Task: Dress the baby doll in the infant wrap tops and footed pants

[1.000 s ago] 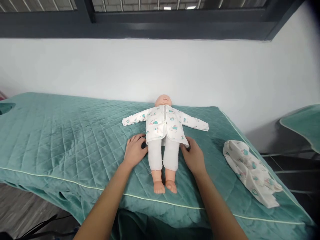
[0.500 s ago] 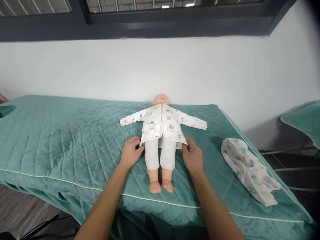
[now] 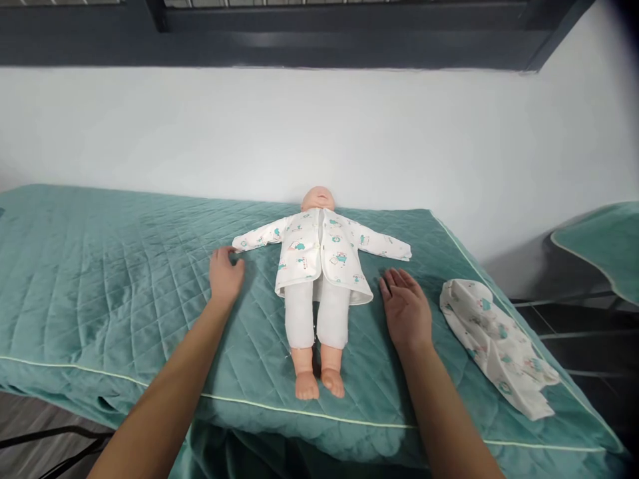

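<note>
A baby doll (image 3: 318,197) lies on its back, arms spread and feet toward me. It wears a white baby jacket (image 3: 299,253) with teal and red prints, the front edges meeting at the chest and parting lower down. White fabric covers its legs; the feet are bare. My left hand (image 3: 225,274) is at the cuff of the sleeve on the left, thumb apart from the fingers, fingertips at the cuff's edge; whether they touch it is unclear. Off to the right of the jacket's hem, my right hand (image 3: 407,307) is open with the palm partly turned up, holding nothing.
Matching printed white cloth (image 3: 499,342) lies crumpled on the right of the bed. A green quilted cover (image 3: 124,286) with pale piping spreads over the bed. Behind it stands a white wall (image 3: 200,133) below a dark window frame (image 3: 324,40). Another green-covered surface (image 3: 604,246) is at far right.
Both hands have let go of the jacket's hem. My left hand has moved up and left to the sleeve cuff; my right has moved outward and opened. The doll sits slightly lower in view.
</note>
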